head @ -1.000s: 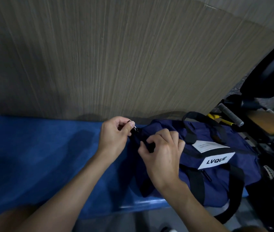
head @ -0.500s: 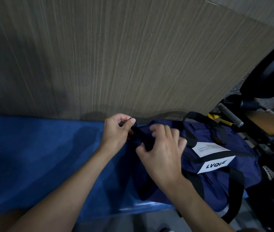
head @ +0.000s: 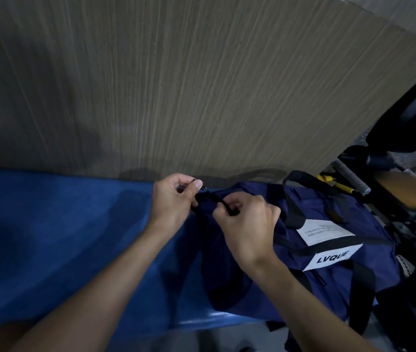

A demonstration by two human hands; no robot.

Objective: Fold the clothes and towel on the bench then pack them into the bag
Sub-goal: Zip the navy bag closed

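— Head view. Bag position?
— Navy bag [head: 336,288], lower right of frame, on blue bench [head: 49,237], against the wall [head: 201,97].
— Fingers?
— Left hand [head: 173,199]: curled, thumb and forefinger pinching a black tab [head: 203,190] at the bag's left end. Right hand [head: 250,224]: curled tight round a black strap [head: 228,209] just beside it.

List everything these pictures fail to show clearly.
Head view only:
- Zip end of the navy fabric bag: covered by the left hand, pinching a small black pull, and the right hand, gripping black trim; open or zipped is unclear.
- Bag contents: hidden by fabric.
- White label's small print: too small.
- Dark equipment, right: cut by edge.
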